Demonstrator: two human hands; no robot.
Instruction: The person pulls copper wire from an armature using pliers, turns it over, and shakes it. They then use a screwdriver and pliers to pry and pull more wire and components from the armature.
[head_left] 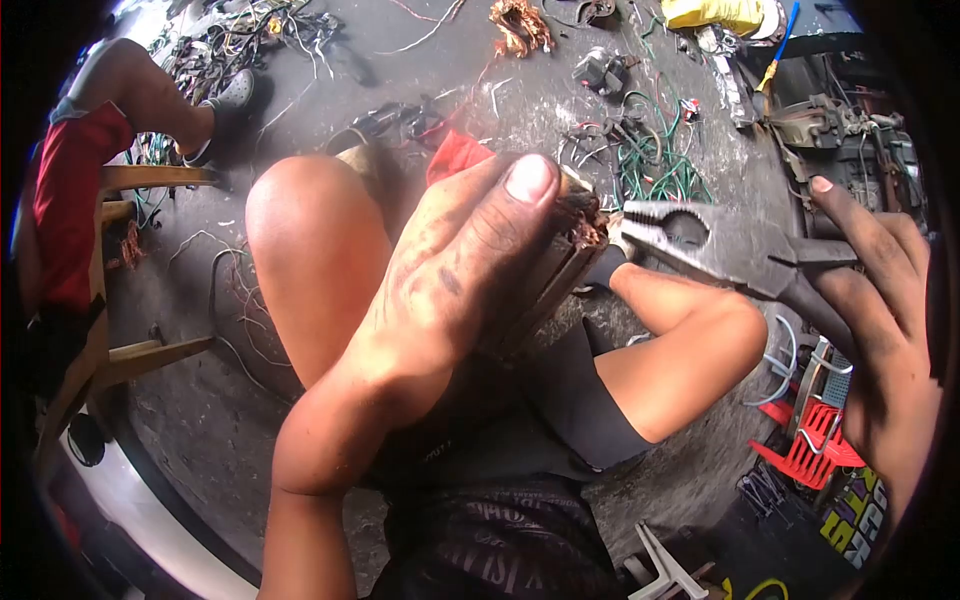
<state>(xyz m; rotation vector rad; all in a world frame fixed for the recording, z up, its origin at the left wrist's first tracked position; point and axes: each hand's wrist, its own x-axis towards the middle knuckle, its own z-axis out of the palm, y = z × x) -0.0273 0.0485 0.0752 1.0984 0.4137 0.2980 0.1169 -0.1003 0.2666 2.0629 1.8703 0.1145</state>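
Note:
My left hand point(450, 250) is wrapped round a dark, blocky metal piece point(560, 280), its thumb pressed along the top. Torn copper wire strands point(588, 228) stick out of the end that faces right. Most of the piece is hidden behind my fingers, so I cannot tell its exact kind. On the right, a pair of pliers point(725, 245) points left, with its jaw tips close beside the copper strands. My right hand point(880, 270) grips the dark handles, index finger raised along the upper one. Both hands are smudged with dirt.
Green wires point(660, 175) lie tangled on the floor ahead, near a grey part point(600, 72) and a copper wire bundle point(520, 27). Another person's leg point(140, 90) shows at left by a wooden stool point(155, 178). A red plastic basket point(818, 440) stands at lower right.

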